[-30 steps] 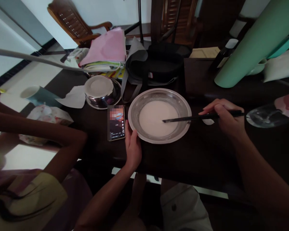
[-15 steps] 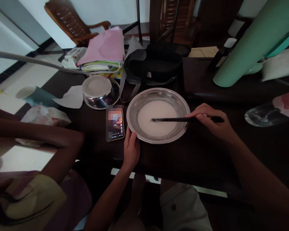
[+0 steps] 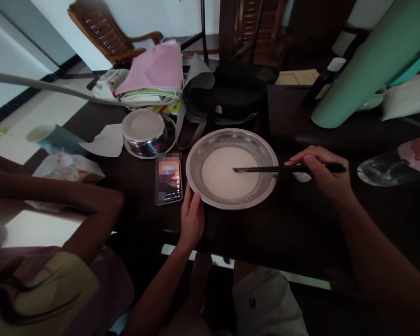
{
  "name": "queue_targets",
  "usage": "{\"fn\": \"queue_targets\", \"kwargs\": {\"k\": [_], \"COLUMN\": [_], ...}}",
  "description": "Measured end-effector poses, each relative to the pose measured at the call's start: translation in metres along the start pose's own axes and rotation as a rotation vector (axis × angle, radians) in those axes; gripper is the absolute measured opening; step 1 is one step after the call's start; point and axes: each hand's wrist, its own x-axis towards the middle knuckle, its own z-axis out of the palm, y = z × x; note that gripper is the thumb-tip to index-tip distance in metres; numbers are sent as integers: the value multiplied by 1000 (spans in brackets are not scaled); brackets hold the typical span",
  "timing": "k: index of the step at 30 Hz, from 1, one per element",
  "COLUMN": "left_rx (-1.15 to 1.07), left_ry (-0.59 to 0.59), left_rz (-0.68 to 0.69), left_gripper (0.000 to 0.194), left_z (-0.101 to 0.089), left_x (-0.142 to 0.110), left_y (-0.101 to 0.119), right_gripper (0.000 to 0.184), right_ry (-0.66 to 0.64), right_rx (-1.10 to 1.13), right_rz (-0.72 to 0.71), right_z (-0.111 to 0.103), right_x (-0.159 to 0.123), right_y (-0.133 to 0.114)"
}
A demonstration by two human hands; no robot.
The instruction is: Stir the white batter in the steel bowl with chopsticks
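Note:
A wide metal bowl (image 3: 269, 190) stands on the dark table, with a smooth white liquid (image 3: 224, 179) in its bottom. My left hand (image 3: 192, 217) grips the bowl's near left rim, the thumb outside and the fingers partly hidden beneath. In my right hand (image 3: 324, 175) is a pair of black chopsticks (image 3: 266, 169), closed on near their back ends. They lie almost level over the right rim, and their tips meet the liquid near the bowl's middle. Just left of the bowl lies a lit phone (image 3: 170, 179).
An upturned metal bowl (image 3: 145, 128) and a paper sheet (image 3: 108, 141) are at the back left. Behind stand a black bag (image 3: 234, 95) and papers under a pink folder (image 3: 154, 67). A green cylinder (image 3: 357, 74) leans at right. Another person's arm (image 3: 56, 193) rests at left.
My right hand has moved to the right with the chopsticks, and their tips have shifted right and slightly away from me in the liquid. My left hand stays on the rim.

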Motion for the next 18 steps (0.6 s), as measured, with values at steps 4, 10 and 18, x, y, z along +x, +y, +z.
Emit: {"fn": "queue_targets", "kwargs": {"k": [4,10,18], "left_rx": [-7,-2,-37], "left_ry": [23,53,56], "left_rz": [-10,-16,-16], "left_gripper": [58,60,52], "left_z": [3,6,6], "left_x": [0,0,0], "left_y": [2,4,4], "right_gripper": [19,21,17], "right_ry": [-147,2,-113], "right_rx": [53,25,0], "right_rz": [0,9,-35], "right_z": [2,-1,-1], "right_x": [0,0,0], "right_y": [-3,-1,0]}}
